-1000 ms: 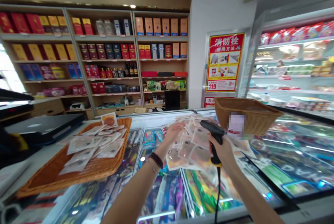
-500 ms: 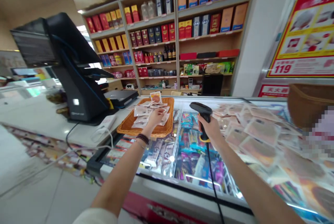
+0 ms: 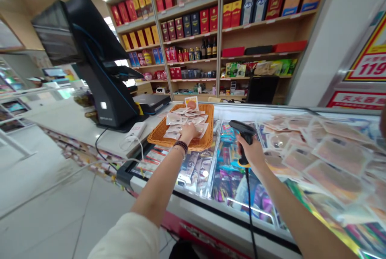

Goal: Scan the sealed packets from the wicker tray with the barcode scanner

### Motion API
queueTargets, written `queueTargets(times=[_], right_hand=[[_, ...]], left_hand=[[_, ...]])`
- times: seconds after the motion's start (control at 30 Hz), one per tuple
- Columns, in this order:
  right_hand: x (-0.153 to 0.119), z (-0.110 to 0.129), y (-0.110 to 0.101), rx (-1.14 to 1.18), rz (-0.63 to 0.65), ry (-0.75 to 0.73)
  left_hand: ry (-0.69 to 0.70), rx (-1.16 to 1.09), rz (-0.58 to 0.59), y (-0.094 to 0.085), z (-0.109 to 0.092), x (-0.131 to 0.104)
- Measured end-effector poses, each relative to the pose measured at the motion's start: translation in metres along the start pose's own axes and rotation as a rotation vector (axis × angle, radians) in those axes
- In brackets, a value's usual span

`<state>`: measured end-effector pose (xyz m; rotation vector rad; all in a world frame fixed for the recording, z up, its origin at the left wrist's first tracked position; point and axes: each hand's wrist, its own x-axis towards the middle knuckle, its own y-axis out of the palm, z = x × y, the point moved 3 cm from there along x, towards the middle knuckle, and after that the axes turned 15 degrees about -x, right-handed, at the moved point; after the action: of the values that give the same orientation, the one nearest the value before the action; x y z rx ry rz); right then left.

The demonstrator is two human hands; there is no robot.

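My left hand (image 3: 189,131) is in the orange wicker basket (image 3: 157,133), touching the small clear packets (image 3: 176,119) heaped there. Its fingertips are hidden among the packets, so any grip cannot be made out. A packet with a round brown picture (image 3: 191,103) leans at the basket's far edge. My right hand (image 3: 252,150) is wrapped round the handle of a black barcode scanner (image 3: 243,129), held above the glass-topped freezer, its cable hanging down. Many flat clear packages (image 3: 319,154) lie on the glass to the right of it.
On the left counter (image 3: 69,122) stand a black checkout terminal (image 3: 105,86), a flat dark device (image 3: 152,103) and a white power strip (image 3: 135,131) with cables. Shelves of boxes (image 3: 187,25) rise behind. Colourful frozen goods (image 3: 229,174) show inside the freezer.
The view has shifted, so the scene sits further right. My left hand has moved lower and deeper among the basket's packets. My right hand still holds the scanner.
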<state>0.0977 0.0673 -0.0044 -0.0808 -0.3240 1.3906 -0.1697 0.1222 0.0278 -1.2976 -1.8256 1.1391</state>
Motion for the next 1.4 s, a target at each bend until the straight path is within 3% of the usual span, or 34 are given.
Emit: queueTargets(times=[0.27, 0.4, 0.47, 0.57, 0.7, 0.9, 1.0, 1.13, 1.27, 1.4], right_hand=[[-0.002, -0.005, -0.003, -0.017, 0.011, 0.015], [-0.003, -0.006, -0.007, 0.018, 0.005, 0.009], [-0.003, -0.008, -0.008, 0.029, -0.006, 0.016], [-0.002, -0.008, -0.008, 0.003, -0.007, 0.019], [-0.002, -0.006, -0.006, -0.024, 0.006, 0.005], [-0.002, -0.007, -0.006, -0.008, -0.006, 0.015], [-0.002, -0.009, -0.006, -0.01, -0.013, 0.026], [-0.003, -0.004, -0.006, -0.021, 0.004, 0.002], [-0.004, -0.002, -0.007, -0.023, -0.007, 0.0], [-0.004, -0.002, -0.008, -0.033, -0.012, -0.006]], left_hand=[[-0.003, -0.047, -0.096, -0.004, 0.01, -0.011], [0.039, -0.04, -0.187, -0.017, 0.013, -0.01], [0.032, -0.036, -0.286, -0.031, 0.024, -0.007], [-0.116, -0.046, -0.364, -0.052, 0.055, 0.002], [-0.136, 0.026, -0.267, -0.06, 0.079, 0.014], [-0.022, 0.099, 0.039, -0.038, 0.073, 0.016], [0.065, 0.149, 0.034, -0.038, 0.067, 0.008], [0.161, 0.133, -0.063, -0.047, 0.059, -0.007], [0.222, -0.055, -0.128, -0.057, 0.054, -0.018], [0.325, -0.429, 0.125, -0.046, 0.049, -0.015]])
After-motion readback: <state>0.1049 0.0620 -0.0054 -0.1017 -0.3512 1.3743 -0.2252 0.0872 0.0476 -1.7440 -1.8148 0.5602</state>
